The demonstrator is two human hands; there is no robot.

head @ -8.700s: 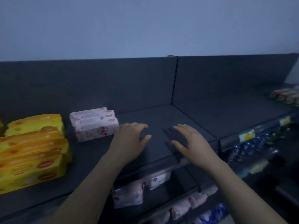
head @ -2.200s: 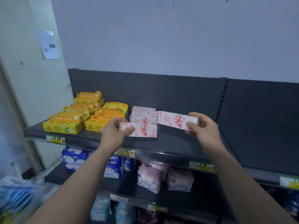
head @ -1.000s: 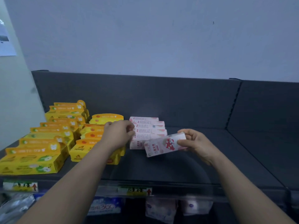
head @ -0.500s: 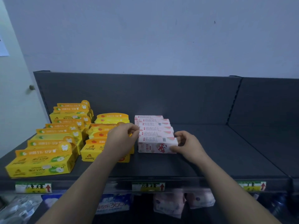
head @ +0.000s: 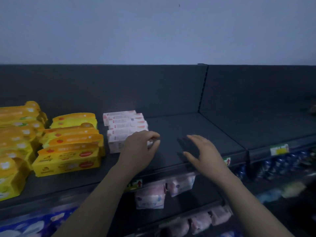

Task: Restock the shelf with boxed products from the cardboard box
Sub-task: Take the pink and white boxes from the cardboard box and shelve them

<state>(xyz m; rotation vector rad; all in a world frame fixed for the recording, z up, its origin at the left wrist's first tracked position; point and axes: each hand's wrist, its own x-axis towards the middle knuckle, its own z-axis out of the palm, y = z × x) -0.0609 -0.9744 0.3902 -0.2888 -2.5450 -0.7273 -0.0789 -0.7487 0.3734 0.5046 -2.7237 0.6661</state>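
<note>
A row of several pink-and-white boxes [head: 125, 124] stands on the dark top shelf [head: 184, 127], running from the back panel toward the front. My left hand [head: 139, 148] lies over the right end of the front pink box [head: 115, 145], with fingers and thumb curled round that end. My right hand [head: 204, 151] hovers just above the bare shelf to the right of the row, fingers straight and spread, holding nothing. The cardboard box is out of view.
Yellow and orange boxes [head: 68, 151] fill the shelf left of the pink row. Price tags [head: 278, 149] line the shelf's front edge. Pink soft packs [head: 150, 196] hang on the shelf below, and blue packs [head: 277, 165] sit lower right.
My right hand has let go of the front pink box and moved right, now open above the shelf. My left hand shifted from the row's left side to the front box's right end.
</note>
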